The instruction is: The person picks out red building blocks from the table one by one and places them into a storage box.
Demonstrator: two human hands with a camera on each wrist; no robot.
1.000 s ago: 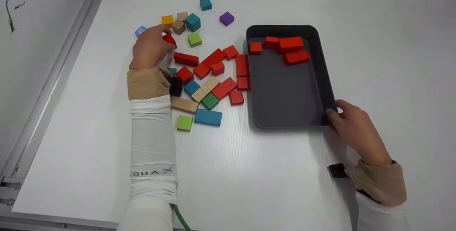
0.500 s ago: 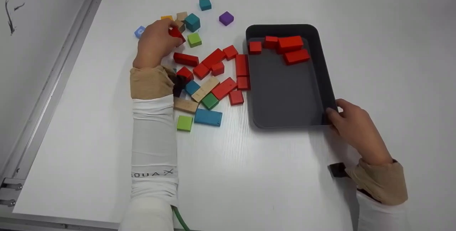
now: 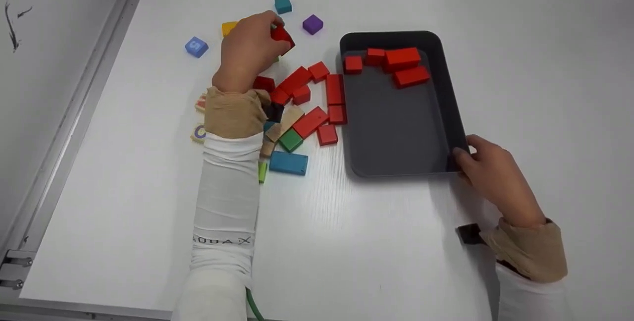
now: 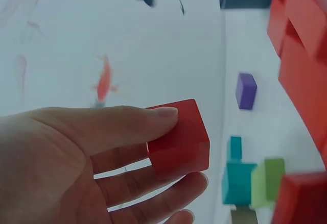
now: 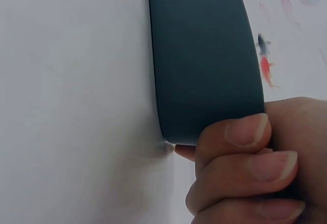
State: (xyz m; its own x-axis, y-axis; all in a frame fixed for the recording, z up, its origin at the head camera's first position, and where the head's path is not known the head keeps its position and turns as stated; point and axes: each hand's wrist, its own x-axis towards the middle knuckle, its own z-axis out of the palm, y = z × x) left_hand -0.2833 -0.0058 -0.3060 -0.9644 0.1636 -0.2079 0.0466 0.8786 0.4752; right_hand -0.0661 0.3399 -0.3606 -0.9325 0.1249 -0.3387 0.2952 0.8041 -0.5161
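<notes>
My left hand [image 3: 249, 51] pinches a red cube [image 4: 180, 140] between thumb and fingers, held over the far group of small blocks. Below that hand, red blocks [image 3: 311, 122] lie in a cluster against the left side of a dark grey tray [image 3: 396, 133]. Several red blocks [image 3: 402, 58] sit inside the tray at its far end. At the tray's near right corner my right hand [image 3: 490, 177] grips the rim, thumb on the inside; the right wrist view shows its curled fingers [image 5: 240, 168] outside the tray wall.
Beyond the left hand are a purple cube [image 3: 312, 24] and a teal cube [image 3: 283, 5]. A blue numbered cube [image 3: 196, 47] lies to the left. Nearer are a green block [image 3: 291, 140] and a blue block [image 3: 289, 162]. The left forearm covers part of the pile.
My left hand has moved right with the red cube, from near the blue cube towards the tray, uncovering letter blocks on the left. The right hand and tray stay put.
</notes>
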